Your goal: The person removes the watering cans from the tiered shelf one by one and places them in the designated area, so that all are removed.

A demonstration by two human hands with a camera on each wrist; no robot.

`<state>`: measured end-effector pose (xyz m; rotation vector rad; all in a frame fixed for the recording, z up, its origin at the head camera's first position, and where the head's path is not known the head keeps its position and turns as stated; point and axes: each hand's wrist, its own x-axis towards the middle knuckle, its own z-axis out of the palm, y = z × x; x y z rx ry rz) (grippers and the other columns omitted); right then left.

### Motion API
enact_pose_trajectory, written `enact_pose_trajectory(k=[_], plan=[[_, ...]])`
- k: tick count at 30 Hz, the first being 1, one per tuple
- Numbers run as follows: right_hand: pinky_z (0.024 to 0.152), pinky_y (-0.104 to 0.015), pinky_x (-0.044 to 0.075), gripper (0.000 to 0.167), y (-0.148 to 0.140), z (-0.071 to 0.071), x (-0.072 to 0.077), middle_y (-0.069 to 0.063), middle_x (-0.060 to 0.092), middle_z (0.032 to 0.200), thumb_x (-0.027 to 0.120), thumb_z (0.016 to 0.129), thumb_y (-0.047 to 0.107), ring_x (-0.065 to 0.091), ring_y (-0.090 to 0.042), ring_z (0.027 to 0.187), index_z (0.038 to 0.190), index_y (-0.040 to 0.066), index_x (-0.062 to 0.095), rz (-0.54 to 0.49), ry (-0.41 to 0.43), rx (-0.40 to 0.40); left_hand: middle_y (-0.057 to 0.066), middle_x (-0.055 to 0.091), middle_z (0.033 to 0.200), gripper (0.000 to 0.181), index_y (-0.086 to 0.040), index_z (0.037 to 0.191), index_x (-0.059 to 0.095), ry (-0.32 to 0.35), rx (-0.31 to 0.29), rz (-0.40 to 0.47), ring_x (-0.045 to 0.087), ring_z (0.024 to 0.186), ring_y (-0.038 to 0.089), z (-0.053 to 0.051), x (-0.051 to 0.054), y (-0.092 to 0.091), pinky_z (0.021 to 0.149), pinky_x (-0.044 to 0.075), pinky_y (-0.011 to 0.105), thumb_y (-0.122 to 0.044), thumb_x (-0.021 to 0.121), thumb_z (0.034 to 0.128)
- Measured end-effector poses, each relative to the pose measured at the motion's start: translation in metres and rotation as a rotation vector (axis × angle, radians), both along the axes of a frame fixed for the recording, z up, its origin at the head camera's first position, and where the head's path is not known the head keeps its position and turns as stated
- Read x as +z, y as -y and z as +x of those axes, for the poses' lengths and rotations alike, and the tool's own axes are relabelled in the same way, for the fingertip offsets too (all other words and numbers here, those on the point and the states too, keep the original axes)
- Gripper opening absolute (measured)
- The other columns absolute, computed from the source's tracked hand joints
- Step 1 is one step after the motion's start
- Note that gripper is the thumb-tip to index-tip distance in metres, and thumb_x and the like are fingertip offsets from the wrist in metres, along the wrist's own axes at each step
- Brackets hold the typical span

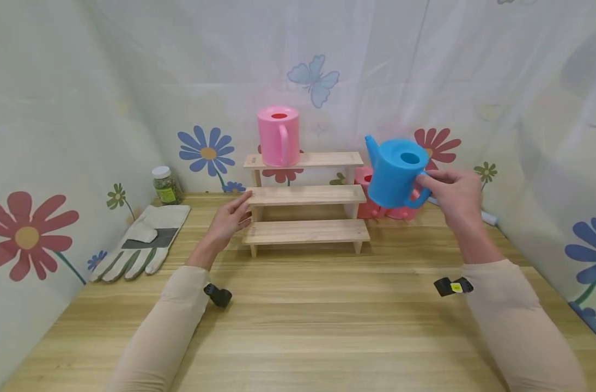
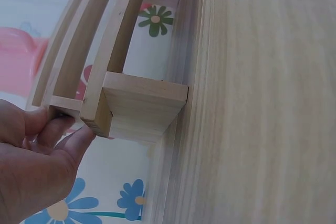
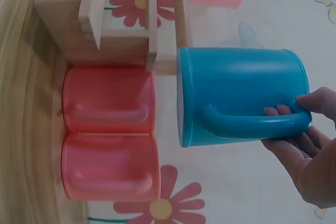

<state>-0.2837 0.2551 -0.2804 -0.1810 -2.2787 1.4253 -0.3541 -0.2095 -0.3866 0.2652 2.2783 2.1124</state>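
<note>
My right hand [image 1: 452, 196] holds a blue watering can [image 1: 397, 177] by its handle, in the air to the right of the three-step wooden shelf [image 1: 305, 231]. The can's spout points left in the head view. In the left wrist view, my left hand [image 2: 42, 156] grips the left end of the wooden shelf at its middle step, thumb and fingers on the board. A pink watering can [image 1: 273, 139] stands on the top step, toward its left end. Low behind the blue can, two more pink watering cans [image 3: 110, 100] stand side by side on the table, partly hidden in the head view.
On the left of the table [image 1: 298, 316] lies a white and grey work glove [image 1: 151, 239]. A jar with a white lid [image 1: 167, 186] stands behind it. A white rod-like object [image 1: 489, 218] lies at the back right. A flower-printed curtain [image 1: 376, 65] hangs around the table.
</note>
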Motion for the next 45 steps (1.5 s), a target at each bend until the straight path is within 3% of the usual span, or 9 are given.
enact_pose_trajectory(k=[7, 8, 12, 14, 21, 25, 31, 41, 45], plan=[[0.087, -0.029, 0.057, 0.065, -0.025, 0.008, -0.001, 0.021, 0.068, 0.085, 0.073, 0.087, 0.053, 0.064, -0.011, 0.095, 0.129, 0.004, 0.067, 0.082, 0.030, 0.055, 0.010, 0.019, 0.164, 0.047, -0.017, 0.157, 0.035, -0.002, 0.002, -0.014, 0.033, 0.141, 0.041, 0.001, 0.001, 0.001, 0.113, 0.039, 0.045, -0.018, 0.037, 0.1104], [0.087, -0.029, 0.057, 0.065, -0.027, 0.009, -0.002, 0.019, 0.069, 0.086, 0.072, 0.087, 0.052, 0.065, -0.012, 0.093, 0.130, 0.003, 0.067, 0.096, 0.034, 0.064, 0.010, 0.019, 0.165, 0.047, -0.017, 0.157, 0.034, -0.001, 0.002, -0.018, 0.033, 0.142, 0.041, 0.001, 0.001, 0.001, 0.113, 0.038, 0.045, -0.018, 0.036, 0.1104], [0.099, -0.055, 0.050, 0.069, -0.036, 0.014, -0.002, -0.001, 0.074, 0.104, 0.072, 0.087, 0.054, 0.062, -0.032, 0.107, 0.130, 0.000, 0.065, 0.136, 0.077, 0.093, 0.010, 0.019, 0.164, 0.047, -0.018, 0.157, 0.034, 0.005, 0.014, -0.018, 0.033, 0.142, 0.040, 0.002, 0.002, 0.001, 0.113, 0.039, 0.045, -0.018, 0.037, 0.1103], [0.099, -0.060, 0.048, 0.070, -0.040, 0.016, -0.002, -0.009, 0.074, 0.107, 0.074, 0.086, 0.053, 0.060, -0.039, 0.110, 0.129, -0.002, 0.066, 0.152, 0.100, 0.113, 0.011, 0.019, 0.165, 0.047, -0.017, 0.157, 0.034, 0.005, 0.017, -0.016, 0.033, 0.142, 0.041, 0.001, 0.002, 0.001, 0.113, 0.038, 0.045, -0.018, 0.037, 0.1103], [0.096, -0.057, 0.052, 0.067, -0.044, 0.016, -0.009, -0.025, 0.066, 0.122, 0.074, 0.089, 0.046, 0.060, -0.044, 0.111, 0.129, -0.007, 0.063, 0.194, 0.174, 0.203, 0.010, 0.018, 0.165, 0.047, -0.018, 0.157, 0.034, 0.011, 0.009, -0.011, 0.032, 0.142, 0.041, 0.002, 0.001, 0.002, 0.113, 0.039, 0.044, -0.018, 0.037, 0.1104], [0.092, -0.051, 0.056, 0.065, -0.046, 0.013, -0.016, -0.028, 0.063, 0.125, 0.073, 0.091, 0.045, 0.062, -0.043, 0.108, 0.128, -0.008, 0.063, 0.212, 0.200, 0.212, 0.011, 0.018, 0.165, 0.047, -0.017, 0.157, 0.034, 0.013, 0.002, -0.010, 0.032, 0.142, 0.041, 0.002, 0.000, 0.001, 0.113, 0.038, 0.045, -0.017, 0.037, 0.1104], [0.087, -0.049, 0.058, 0.057, -0.048, 0.003, -0.026, -0.023, 0.070, 0.112, 0.072, 0.093, 0.038, 0.066, -0.041, 0.103, 0.123, -0.009, 0.064, 0.226, 0.237, 0.262, 0.011, 0.019, 0.165, 0.047, -0.019, 0.157, 0.035, 0.010, 0.009, -0.010, 0.032, 0.142, 0.041, 0.001, 0.002, 0.000, 0.113, 0.039, 0.044, -0.019, 0.037, 0.1104], [0.095, -0.056, 0.053, 0.048, -0.047, -0.008, -0.039, -0.015, 0.075, 0.099, 0.072, 0.095, 0.031, 0.067, -0.035, 0.103, 0.118, -0.010, 0.064, 0.202, 0.313, 0.348, 0.009, 0.018, 0.165, 0.047, -0.018, 0.157, 0.034, 0.016, 0.005, -0.016, 0.032, 0.142, 0.041, 0.002, 0.003, 0.000, 0.113, 0.039, 0.045, -0.018, 0.037, 0.1105], [0.092, -0.049, 0.057, 0.046, -0.046, -0.010, -0.043, -0.016, 0.075, 0.101, 0.072, 0.095, 0.031, 0.068, -0.034, 0.103, 0.117, -0.009, 0.064, 0.206, 0.312, 0.356, 0.009, 0.018, 0.165, 0.047, -0.018, 0.157, 0.034, 0.015, 0.005, -0.014, 0.032, 0.142, 0.041, 0.002, 0.003, -0.001, 0.113, 0.038, 0.045, -0.017, 0.037, 0.1106]])
